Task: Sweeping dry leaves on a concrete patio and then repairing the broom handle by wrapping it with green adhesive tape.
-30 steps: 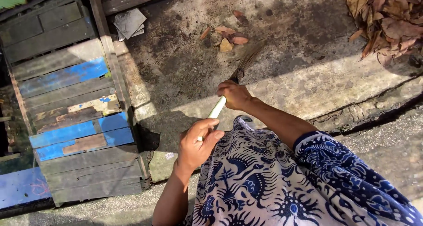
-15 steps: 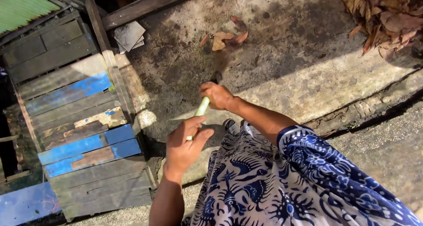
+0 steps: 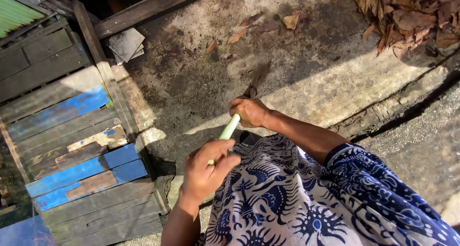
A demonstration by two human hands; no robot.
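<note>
Fabric with a blue and cream pattern [image 3: 297, 198] fills the nearest part of the view, worn by the person. Just above it the left hand [image 3: 207, 171] is wrapped round the near end of a broom handle [image 3: 229, 127], pale green and slim, its fingers [image 3: 216, 148] curled shut on it. Further up the same handle the right hand [image 3: 250, 111] grips with fingers closed tight, just below the dark binding where the bristles [image 3: 258, 76] begin. So the broom runs slantwise between both hands, its handle inside each fist, its bristle head beyond the right hand, blurred and low over the concrete ground [image 3: 201, 78].

Past the bristles lie a few scattered dry leaves [image 3: 261, 25], and well off at the top right a large heap of brown leaves [image 3: 407, 13]. To the left stands a weathered wooden crate [image 3: 72, 145] with blue-painted slats, close beside the left hand.

As a judgement: a wide stroke could knock the handle end against the crate, since it stands so near. A hard flick might scatter the loose leaves instead of gathering them. The crack along the ground's edge [image 3: 383, 116] could catch leaves swept that way.
</note>
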